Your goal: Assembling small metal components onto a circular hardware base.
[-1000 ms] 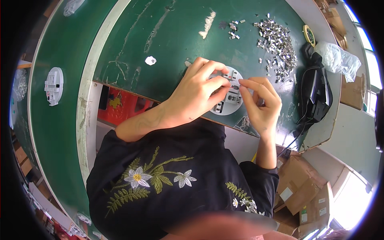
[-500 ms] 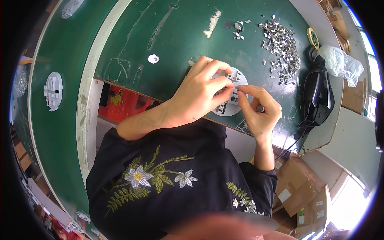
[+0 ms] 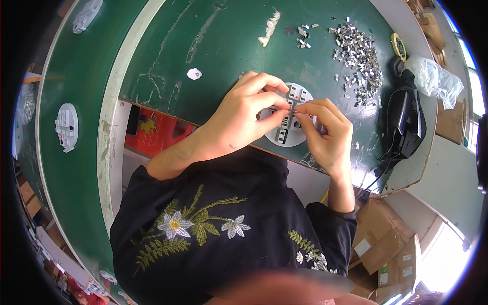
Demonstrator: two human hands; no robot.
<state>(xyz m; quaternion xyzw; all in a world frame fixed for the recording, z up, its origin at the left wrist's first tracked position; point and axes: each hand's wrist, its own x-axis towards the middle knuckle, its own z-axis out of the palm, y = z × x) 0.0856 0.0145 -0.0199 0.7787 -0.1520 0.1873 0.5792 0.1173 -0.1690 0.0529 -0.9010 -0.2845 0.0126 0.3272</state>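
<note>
A round light-grey plastic base point(image 3: 291, 138) with raised slots and small dark openings lies on the green table, partly covered by my fingers. Over its middle, the thumb and forefinger of my left hand point(image 3: 249, 104) are pinched together. My right hand point(image 3: 330, 133) comes from the right in a similar pinch, its fingertips almost meeting the left ones. Between the fingertips there is something too small to make out. To the far right of the base, a pile of small shiny metal clips point(image 3: 358, 61) is spread on the table.
A black device with a cable point(image 3: 404, 119), a clear plastic bag point(image 3: 432, 79) and a yellow tape roll point(image 3: 398, 47) line the right edge. Left, beyond a pale rail point(image 3: 114, 91), a similar grey base point(image 3: 67, 127) lies on a green strip. Cardboard boxes point(image 3: 381, 229) stand lower right.
Both hands have shifted slightly left over the base, still pinching. On the green strip at the left, the grey bases have moved nearer to me.
</note>
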